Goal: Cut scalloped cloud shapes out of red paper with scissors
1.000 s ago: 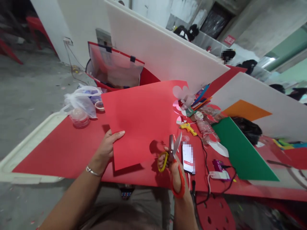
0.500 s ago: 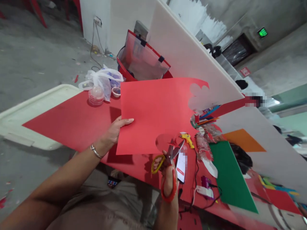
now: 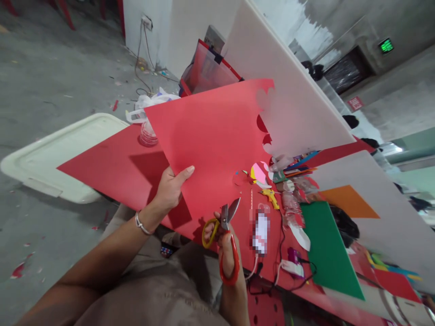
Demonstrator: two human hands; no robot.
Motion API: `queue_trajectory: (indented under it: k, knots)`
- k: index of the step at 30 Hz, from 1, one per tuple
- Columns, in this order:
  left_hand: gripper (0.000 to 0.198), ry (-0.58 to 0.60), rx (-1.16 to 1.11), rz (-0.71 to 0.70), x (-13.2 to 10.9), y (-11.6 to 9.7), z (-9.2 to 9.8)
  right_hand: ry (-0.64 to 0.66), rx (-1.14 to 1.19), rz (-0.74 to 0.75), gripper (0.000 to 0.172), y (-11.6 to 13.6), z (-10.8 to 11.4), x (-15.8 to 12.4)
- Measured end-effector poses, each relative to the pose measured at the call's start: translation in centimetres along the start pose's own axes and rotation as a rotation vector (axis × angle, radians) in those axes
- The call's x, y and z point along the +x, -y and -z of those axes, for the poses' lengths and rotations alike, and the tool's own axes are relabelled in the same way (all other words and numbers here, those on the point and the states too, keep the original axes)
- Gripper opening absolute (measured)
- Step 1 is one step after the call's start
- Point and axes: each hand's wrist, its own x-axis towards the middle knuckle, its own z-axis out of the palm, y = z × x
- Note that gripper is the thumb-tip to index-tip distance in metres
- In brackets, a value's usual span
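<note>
My left hand (image 3: 171, 188) pinches the left edge of a large red paper sheet (image 3: 207, 140), thumb on top and fingers beneath. The sheet is tilted above the table, its right edge scalloped by rounded cut-outs. In my right hand (image 3: 226, 246) is a pair of scissors (image 3: 224, 222) with one yellow and one red handle loop. Their blades are spread just below the sheet's lower right edge, with no paper visible between them. Beyond the scissors lie a yellow glue gun (image 3: 271, 198) and a phone (image 3: 261, 233).
A red table (image 3: 102, 160) runs under the work. Pale plastic lid (image 3: 20, 163) at left, plastic cups (image 3: 148, 135) behind the sheet. To the right are a green board (image 3: 331, 249), an orange sheet (image 3: 351, 201), cables and a power strip (image 3: 292, 268). A white panel (image 3: 272, 86) rises behind.
The red sheet has turned and tilted, its right edge shifting left and uncovering pink and yellow cut pieces. The scissors have moved slightly left, and a red scrap by the blades is gone from there.
</note>
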Motion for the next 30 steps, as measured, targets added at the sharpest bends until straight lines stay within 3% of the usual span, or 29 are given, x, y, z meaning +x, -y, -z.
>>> queue_trajectory:
  k: [8, 16, 23, 30]
  knots:
    - [0.041, 0.007, 0.016, 0.196, 0.2, -0.7, 1.6, -0.063, -0.068, 0.027, 0.06, 0.3, 1.4, 1.0]
    - [0.052, -0.094, 0.128, 0.229, 0.0, -0.9, 2.9, -0.341, -0.037, 0.051, 0.058, 2.1, 2.3, 3.5]
    - [0.042, -0.065, 0.159, 0.244, -0.2, -0.5, 3.0, -0.358, -0.085, 0.09, 0.034, 2.9, 1.3, 4.6]
    - [0.046, -0.126, 0.134, 0.235, -0.1, -1.1, 3.2, -0.308, -0.106, 0.078, 0.041, 2.7, 1.5, 4.4]
